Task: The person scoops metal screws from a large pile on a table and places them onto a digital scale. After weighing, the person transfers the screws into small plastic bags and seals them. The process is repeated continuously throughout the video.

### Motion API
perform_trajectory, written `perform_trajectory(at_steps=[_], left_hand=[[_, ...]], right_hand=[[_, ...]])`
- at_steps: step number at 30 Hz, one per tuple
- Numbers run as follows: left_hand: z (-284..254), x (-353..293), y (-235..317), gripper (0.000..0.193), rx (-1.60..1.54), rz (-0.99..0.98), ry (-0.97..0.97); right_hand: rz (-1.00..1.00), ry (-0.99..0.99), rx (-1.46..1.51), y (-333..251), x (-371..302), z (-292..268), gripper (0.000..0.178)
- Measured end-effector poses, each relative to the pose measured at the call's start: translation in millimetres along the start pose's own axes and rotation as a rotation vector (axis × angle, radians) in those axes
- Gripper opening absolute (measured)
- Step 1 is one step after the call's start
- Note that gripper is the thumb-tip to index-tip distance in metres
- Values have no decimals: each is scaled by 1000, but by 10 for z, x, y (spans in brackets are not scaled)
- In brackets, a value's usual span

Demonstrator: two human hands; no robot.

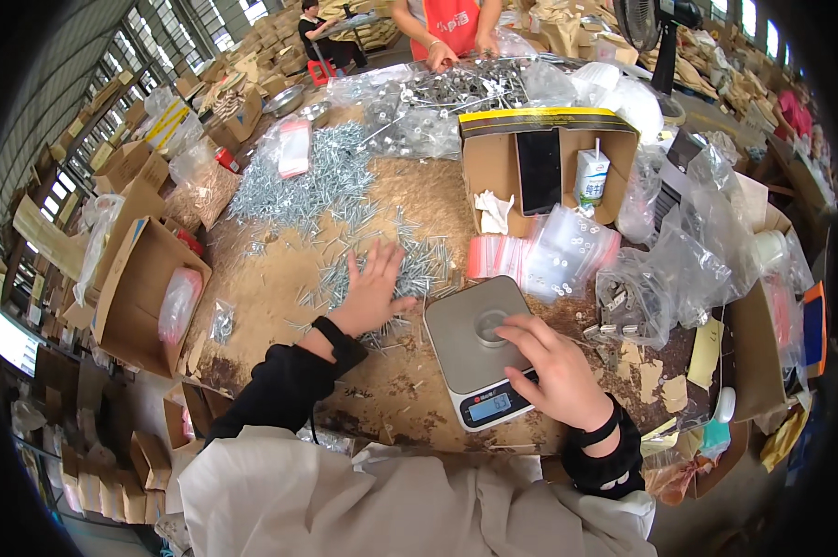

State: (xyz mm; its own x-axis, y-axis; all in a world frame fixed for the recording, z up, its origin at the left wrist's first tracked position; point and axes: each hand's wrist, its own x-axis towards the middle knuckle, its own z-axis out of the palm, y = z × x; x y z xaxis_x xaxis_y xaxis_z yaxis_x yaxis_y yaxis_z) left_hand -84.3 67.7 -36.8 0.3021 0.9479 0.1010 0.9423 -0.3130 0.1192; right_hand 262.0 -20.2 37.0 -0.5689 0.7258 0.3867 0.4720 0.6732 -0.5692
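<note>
My left hand lies with fingers spread on a loose pile of silver screws on the worn wooden table. To its right stands a digital kitchen scale with a grey plate and a lit display. On the plate sits a small clear round dish; its contents are too small to make out. My right hand hovers over the scale's right side, fingers apart, fingertips at the dish's rim. Whether they touch it I cannot tell. A small clear bag of screws lies left of my left arm.
Beyond lies a larger screw heap. A cardboard box holds a phone and a drink carton. Small zip bags lie before it. Bagged metal parts are at right. Across the table a person in a red apron handles parts.
</note>
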Motion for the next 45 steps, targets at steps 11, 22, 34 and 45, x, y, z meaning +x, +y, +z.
perform_trajectory(at_steps=[11,22,34,45], left_hand=[[-630,433,120,44,-143,447,-136],[-230,505,317,35,-152,748,-17],[-628,319,59,24,54,794,-266],[-116,823,485,45,11,873,255]], right_hand=[[37,5,33,44,0,7,43],[28,-36,-6,102,47,-72,58],[343,-277,-156,-89,-135,70,79],[432,-221,-275,-373,-227,153,71]])
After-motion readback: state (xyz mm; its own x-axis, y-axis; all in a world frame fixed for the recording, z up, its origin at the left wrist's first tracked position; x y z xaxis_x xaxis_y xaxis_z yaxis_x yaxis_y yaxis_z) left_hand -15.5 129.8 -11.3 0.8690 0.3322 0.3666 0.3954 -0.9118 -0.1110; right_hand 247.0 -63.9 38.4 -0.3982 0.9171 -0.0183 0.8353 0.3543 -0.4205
